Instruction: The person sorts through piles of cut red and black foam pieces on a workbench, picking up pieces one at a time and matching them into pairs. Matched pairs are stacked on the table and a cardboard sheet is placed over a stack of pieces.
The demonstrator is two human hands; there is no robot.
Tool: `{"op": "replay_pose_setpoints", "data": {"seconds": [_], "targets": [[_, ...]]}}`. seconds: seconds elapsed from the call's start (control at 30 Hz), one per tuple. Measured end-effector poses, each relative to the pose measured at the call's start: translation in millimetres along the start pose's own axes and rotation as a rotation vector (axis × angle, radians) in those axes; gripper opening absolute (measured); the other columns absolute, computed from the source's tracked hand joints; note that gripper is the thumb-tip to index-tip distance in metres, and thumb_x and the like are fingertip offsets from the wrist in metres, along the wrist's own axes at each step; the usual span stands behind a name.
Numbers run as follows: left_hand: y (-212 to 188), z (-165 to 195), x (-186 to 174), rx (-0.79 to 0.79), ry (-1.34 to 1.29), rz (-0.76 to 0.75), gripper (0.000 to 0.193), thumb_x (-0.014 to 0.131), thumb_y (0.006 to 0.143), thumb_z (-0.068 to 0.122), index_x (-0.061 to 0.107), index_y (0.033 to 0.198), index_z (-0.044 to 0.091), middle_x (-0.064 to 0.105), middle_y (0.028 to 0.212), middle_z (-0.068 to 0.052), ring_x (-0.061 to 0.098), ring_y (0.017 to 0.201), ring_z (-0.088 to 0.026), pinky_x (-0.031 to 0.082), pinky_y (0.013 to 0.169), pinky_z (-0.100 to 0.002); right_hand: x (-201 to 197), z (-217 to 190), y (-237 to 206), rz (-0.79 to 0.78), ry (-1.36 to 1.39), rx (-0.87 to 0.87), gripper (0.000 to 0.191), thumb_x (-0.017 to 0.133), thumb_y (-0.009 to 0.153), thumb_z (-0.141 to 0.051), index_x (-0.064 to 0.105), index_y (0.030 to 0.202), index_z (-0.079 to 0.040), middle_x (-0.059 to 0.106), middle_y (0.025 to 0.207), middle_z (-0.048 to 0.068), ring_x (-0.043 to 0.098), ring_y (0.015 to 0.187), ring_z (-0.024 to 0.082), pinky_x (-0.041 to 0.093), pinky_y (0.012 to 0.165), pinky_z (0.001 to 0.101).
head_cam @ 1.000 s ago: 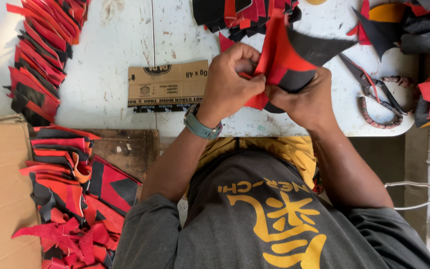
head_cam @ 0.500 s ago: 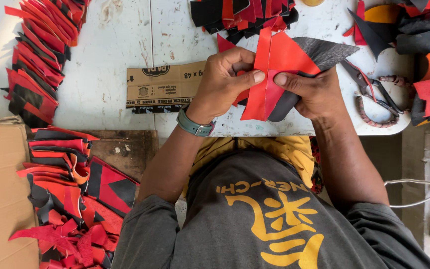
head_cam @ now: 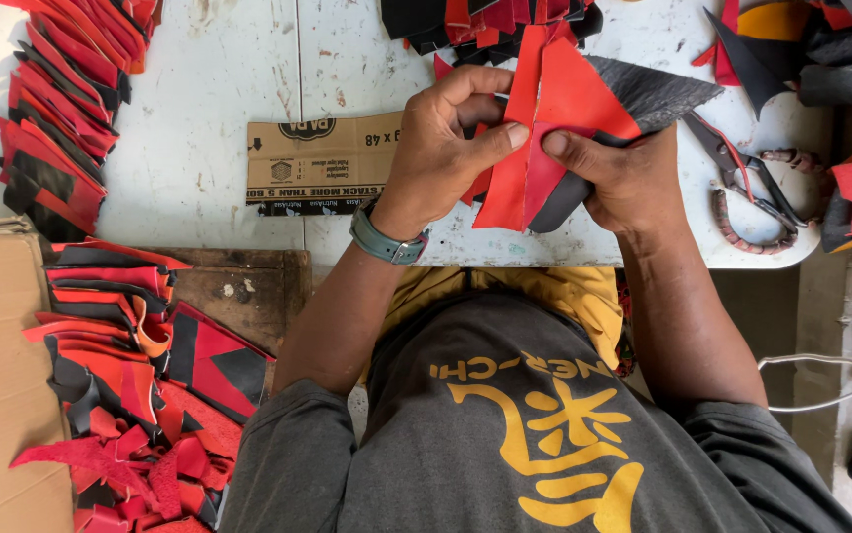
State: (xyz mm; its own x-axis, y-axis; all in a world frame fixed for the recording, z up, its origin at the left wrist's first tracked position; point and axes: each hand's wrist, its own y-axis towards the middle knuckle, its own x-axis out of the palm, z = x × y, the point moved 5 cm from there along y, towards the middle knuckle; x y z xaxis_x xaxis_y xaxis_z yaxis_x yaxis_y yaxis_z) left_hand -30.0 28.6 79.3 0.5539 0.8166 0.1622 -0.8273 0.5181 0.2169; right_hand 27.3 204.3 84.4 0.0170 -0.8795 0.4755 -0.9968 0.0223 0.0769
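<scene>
Over the white counter (head_cam: 209, 118), the left hand (head_cam: 441, 148) comes in with its wrist bent and fingers curled, its grip pinched shut on the red pieces (head_cam: 544, 128), thumb pressing their front. The right hand (head_cam: 628, 178) meets it thumb to thumb, closed on the same red pieces and the black piece (head_cam: 653, 94) behind. Scissors (head_cam: 742, 188) lie just right.

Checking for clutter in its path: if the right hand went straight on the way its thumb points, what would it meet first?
Probably the left hand's thumb, pinching the same red and black pieces just beyond the right hand; depth is unclear.
</scene>
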Motion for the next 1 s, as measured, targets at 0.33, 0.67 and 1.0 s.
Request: {"op": "replay_pose_setpoints", "data": {"seconds": [0.33,0.67,1.0], "targets": [[0,-9,2,0.037,-0.008,0.053,0.024,0.077,0.098,0.005,0.062,0.115,-0.001,0.076,0.102,-0.013,0.073,0.095,-0.012,0.062,0.084,-0.026,-6,7,-3,0.057,0.060,0.052,0.045,0.082,0.092,0.007,0.061,0.131,0.003,0.071,0.126,0.016,0.072,0.115,0.024,0.062,0.103,0.0393],[0,-5,1,0.052,0.073,0.059,0.020,0.076,0.097,0.004,0.063,0.112,0.000,0.075,0.098,-0.011,0.074,0.092,-0.011,0.064,0.079,-0.024,-6,6,-5,0.039,0.010,-0.012,0.045,0.083,0.091,0.008,0.062,0.131,0.002,0.071,0.126,0.014,0.072,0.113,0.022,0.061,0.102,0.0366],[10,26,-10,0.098,0.252,-0.079,0.019,0.074,0.096,-0.003,0.065,0.113,-0.003,0.075,0.107,-0.008,0.076,0.103,-0.016,0.061,0.092,-0.029,-1,-7,-5,-0.077,-0.385,0.058,0.087,0.094,0.071,-0.009,0.051,0.145,-0.002,0.061,0.140,0.006,0.061,0.130,0.018,0.060,0.101,0.0351]]}}
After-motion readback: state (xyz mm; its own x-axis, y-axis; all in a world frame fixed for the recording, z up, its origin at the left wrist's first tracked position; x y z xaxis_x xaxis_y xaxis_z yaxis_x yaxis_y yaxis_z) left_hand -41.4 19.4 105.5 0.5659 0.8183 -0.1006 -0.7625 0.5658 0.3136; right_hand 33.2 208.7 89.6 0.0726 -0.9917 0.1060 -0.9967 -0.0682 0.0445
